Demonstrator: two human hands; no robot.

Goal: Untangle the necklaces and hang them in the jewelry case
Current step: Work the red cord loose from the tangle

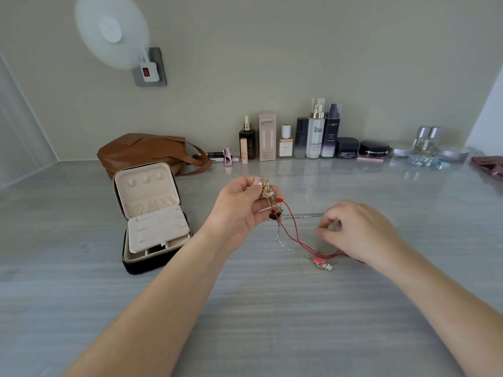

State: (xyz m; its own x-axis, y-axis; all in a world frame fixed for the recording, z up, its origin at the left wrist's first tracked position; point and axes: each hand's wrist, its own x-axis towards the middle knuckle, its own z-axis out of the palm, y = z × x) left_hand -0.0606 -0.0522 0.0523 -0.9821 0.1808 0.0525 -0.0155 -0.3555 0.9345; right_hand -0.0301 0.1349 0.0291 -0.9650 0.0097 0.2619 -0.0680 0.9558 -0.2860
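Our left hand, raised palm-up, grips the tangled bundle of gold, silver and red-cord necklaces. Our right hand, knuckles up, pinches its thin silver chain. The open black, beige-lined jewelry case stands left of them.

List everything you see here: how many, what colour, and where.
table: one, grey, underneath everything
jewelry case: one, black with beige lining, open, left of the hands
tangled necklaces: one bundle, gold, silver, red, centre, trailing onto the table
bag: one, brown, behind the case
cosmetics: long row, mixed colours, along the wall
fan: one, white, upper left
wall socket: one, grey with white plug, below the fan
cloth: one, mauve, far right edge
left hand: one, holds the bundle up
right hand: one, seems to pinch a strand
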